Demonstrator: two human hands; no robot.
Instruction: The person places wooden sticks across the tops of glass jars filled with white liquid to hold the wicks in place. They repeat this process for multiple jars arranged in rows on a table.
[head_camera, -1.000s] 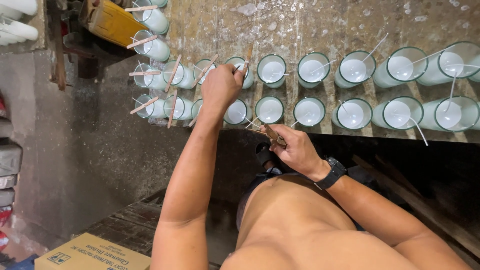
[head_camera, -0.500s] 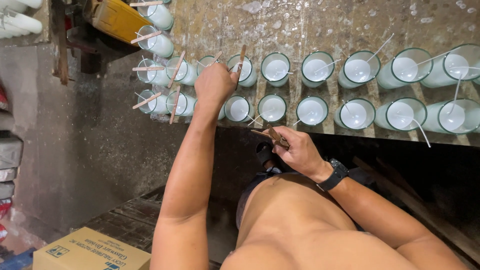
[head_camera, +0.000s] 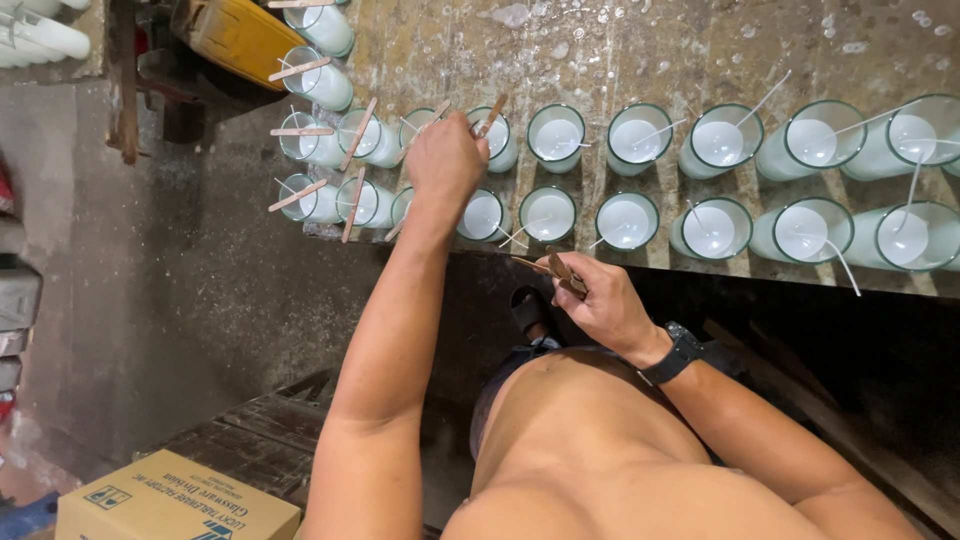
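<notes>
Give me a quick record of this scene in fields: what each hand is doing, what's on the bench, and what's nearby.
Left hand: over the glass jars, grip on a wooden stick at one jar's mouth
Right hand: holds a bundle of wooden sticks below the bench edge; black wristwatch on the wrist
Bench: two rows of glass jars filled with white wax, wicks sticking out
Jars at left: sticks laid across rims
Floor: cardboard box

The glass (head_camera: 418, 122) beneath the left hand (head_camera: 445, 160) is largely hidden. The glasses (head_camera: 925, 135) at the right edge are cut off, as is the cardboard box (head_camera: 175, 505) at the bottom left.
</notes>
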